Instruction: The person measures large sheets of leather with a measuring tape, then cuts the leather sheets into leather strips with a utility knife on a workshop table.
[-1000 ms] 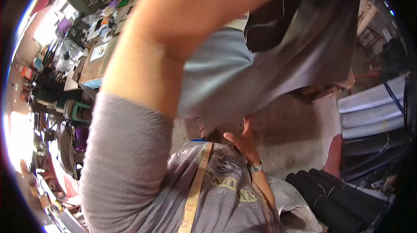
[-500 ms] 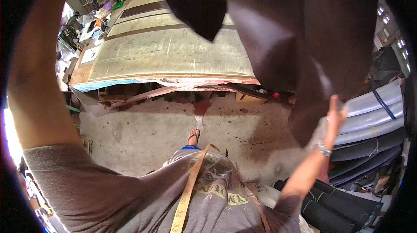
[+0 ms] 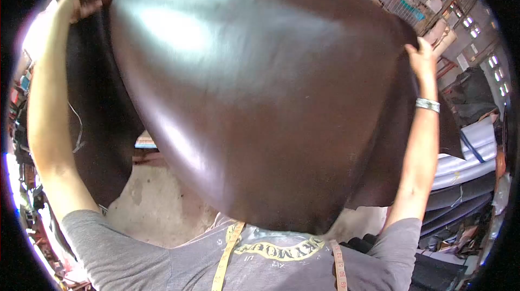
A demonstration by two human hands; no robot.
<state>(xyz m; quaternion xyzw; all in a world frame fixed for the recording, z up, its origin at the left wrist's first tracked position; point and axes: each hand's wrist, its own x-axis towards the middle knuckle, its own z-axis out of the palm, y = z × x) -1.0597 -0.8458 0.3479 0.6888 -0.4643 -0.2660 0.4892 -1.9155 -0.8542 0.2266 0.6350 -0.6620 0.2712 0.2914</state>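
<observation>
A large dark brown leather sheet [image 3: 281, 96] is held up in front of me, bulging towards me and shining where light strikes it. My left hand [image 3: 89, 6] is raised at the upper left and closed on the sheet's edge, its fingers partly in shadow. On the other side, my right hand [image 3: 423, 58] grips the right edge, thumb on the near face. The lower part of the sheet hangs down to my chest. A yellow tape measure [image 3: 230, 253] is draped round my neck, with both ends over my grey shirt.
Silvery rolls [image 3: 468, 150] and dark rolls [image 3: 460, 196] are stacked at the right. Only a corner of the worktable [image 3: 145, 140] shows behind the leather. Concrete floor [image 3: 162, 196] lies below, and wire shelving [image 3: 403, 1] stands at the back right.
The leather has spread from the upper right across the middle, now covering most of the table. My right hand has risen to its edge, and my left hand has come into view.
</observation>
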